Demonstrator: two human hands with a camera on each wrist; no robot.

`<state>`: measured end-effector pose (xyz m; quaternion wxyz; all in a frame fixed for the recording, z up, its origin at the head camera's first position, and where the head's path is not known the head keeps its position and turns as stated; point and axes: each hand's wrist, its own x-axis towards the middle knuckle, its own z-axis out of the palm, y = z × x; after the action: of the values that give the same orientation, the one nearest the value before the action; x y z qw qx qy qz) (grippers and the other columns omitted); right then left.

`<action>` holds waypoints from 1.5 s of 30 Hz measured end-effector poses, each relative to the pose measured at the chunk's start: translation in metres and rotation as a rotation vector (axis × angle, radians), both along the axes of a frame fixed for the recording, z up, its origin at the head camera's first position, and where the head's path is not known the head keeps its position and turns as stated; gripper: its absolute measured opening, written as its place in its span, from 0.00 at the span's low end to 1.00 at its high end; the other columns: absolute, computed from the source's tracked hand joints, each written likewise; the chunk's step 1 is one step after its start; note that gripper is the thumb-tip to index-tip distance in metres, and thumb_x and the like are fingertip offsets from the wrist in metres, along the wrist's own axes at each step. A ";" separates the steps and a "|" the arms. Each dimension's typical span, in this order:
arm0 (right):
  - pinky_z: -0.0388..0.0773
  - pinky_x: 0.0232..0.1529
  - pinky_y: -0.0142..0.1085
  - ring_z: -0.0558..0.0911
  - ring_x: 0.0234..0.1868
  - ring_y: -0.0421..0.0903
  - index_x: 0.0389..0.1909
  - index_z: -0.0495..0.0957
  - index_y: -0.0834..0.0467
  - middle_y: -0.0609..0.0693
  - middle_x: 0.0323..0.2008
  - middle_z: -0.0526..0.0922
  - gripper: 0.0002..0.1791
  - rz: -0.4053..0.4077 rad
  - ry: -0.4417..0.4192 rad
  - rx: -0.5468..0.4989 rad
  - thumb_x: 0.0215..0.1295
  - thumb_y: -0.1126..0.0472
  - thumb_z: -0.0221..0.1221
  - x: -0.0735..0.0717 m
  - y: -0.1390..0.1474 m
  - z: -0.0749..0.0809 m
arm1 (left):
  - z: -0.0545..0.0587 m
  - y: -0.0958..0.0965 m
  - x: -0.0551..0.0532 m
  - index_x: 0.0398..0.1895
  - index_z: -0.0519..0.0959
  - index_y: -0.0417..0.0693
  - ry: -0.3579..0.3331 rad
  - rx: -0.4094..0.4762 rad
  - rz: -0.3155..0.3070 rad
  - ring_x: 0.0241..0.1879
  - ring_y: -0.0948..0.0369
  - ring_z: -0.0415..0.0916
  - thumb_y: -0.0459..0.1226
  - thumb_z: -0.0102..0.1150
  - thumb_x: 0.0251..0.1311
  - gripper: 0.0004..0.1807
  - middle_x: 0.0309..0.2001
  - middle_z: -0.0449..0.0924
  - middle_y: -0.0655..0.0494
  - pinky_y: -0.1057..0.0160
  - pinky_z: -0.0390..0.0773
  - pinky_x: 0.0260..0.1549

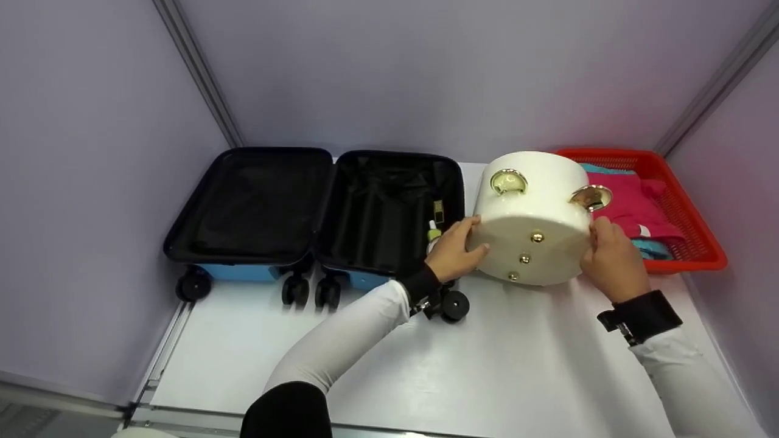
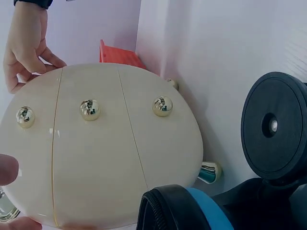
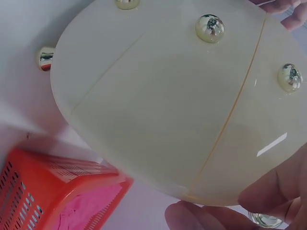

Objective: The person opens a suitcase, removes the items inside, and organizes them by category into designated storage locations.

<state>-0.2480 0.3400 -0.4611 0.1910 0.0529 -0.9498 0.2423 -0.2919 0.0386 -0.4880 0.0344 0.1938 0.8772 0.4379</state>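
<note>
A rounded white drawer box [image 1: 535, 201] with gold knobs and gold ear-like fittings is held between both hands, its knobbed face tilted toward me. My left hand [image 1: 456, 249] grips its left edge, thumb on the knobbed face. My right hand [image 1: 614, 258] grips the right edge, and the right wrist view shows its thumb [image 3: 283, 184] on the face with fingers behind the rim. Thin seams split the face in the left wrist view. Whether the box touches the table cannot be told.
An open blue suitcase [image 1: 228, 272] with black wheels lies left of the box; a small bottle [image 1: 433, 233] is in its right half. A red basket [image 1: 700, 228] with pink clothing [image 1: 633, 204] stands at the right. Walls border the white table [image 1: 450, 377].
</note>
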 end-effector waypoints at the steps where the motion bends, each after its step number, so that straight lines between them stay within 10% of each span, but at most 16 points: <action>1: 0.77 0.35 0.68 0.79 0.36 0.76 0.42 0.68 0.69 0.73 0.34 0.75 0.05 0.000 0.002 0.004 0.69 0.75 0.53 0.002 -0.001 0.001 | 0.000 -0.001 0.001 0.79 0.70 0.47 0.007 0.007 -0.004 0.61 0.50 0.81 0.45 0.62 0.72 0.34 0.64 0.81 0.44 0.56 0.80 0.62; 19: 0.73 0.26 0.71 0.77 0.23 0.77 0.35 0.72 0.65 0.70 0.19 0.77 0.03 -0.032 0.120 0.046 0.68 0.71 0.50 0.025 0.001 0.013 | 0.006 -0.002 0.021 0.73 0.73 0.45 0.033 0.016 -0.003 0.60 0.49 0.82 0.43 0.63 0.73 0.28 0.62 0.81 0.42 0.54 0.81 0.61; 25: 0.75 0.35 0.69 0.81 0.31 0.76 0.43 0.75 0.67 0.73 0.31 0.83 0.13 -0.135 0.145 -0.060 0.70 0.60 0.52 0.013 0.006 0.033 | 0.011 0.010 0.026 0.65 0.76 0.41 0.227 0.014 0.096 0.61 0.50 0.78 0.42 0.66 0.71 0.25 0.61 0.79 0.45 0.57 0.79 0.62; 30: 0.76 0.58 0.72 0.80 0.55 0.73 0.59 0.72 0.71 0.74 0.54 0.80 0.28 -0.015 0.066 -0.102 0.72 0.54 0.66 -0.009 0.011 0.049 | 0.015 0.025 0.033 0.48 0.84 0.42 0.392 0.040 0.040 0.42 0.57 0.84 0.42 0.69 0.71 0.12 0.44 0.87 0.50 0.70 0.80 0.43; 37: 0.70 0.67 0.74 0.74 0.66 0.72 0.64 0.76 0.70 0.72 0.63 0.78 0.32 0.178 -0.119 -0.127 0.71 0.52 0.72 -0.039 0.018 0.052 | 0.012 0.046 0.037 0.41 0.90 0.52 0.353 -0.158 -0.001 0.38 0.65 0.87 0.52 0.66 0.74 0.15 0.38 0.92 0.62 0.71 0.81 0.39; 40: 0.72 0.67 0.70 0.75 0.68 0.70 0.58 0.80 0.69 0.71 0.65 0.79 0.28 0.206 -0.143 -0.149 0.69 0.53 0.74 -0.048 0.017 0.051 | 0.010 0.055 0.036 0.41 0.91 0.52 0.354 -0.181 -0.003 0.39 0.65 0.89 0.52 0.65 0.75 0.16 0.37 0.92 0.62 0.70 0.82 0.41; 45: 0.74 0.66 0.27 0.78 0.71 0.65 0.43 0.85 0.66 0.68 0.68 0.81 0.17 0.229 -0.107 -0.195 0.64 0.58 0.78 -0.056 0.016 0.046 | 0.010 0.068 0.038 0.38 0.89 0.54 0.348 -0.212 0.007 0.35 0.63 0.88 0.55 0.62 0.77 0.18 0.33 0.91 0.63 0.67 0.81 0.35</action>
<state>-0.3044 0.3556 -0.4148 0.1156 0.1290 -0.9182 0.3562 -0.2543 0.1065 -0.4779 -0.0991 0.2590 0.9117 0.3031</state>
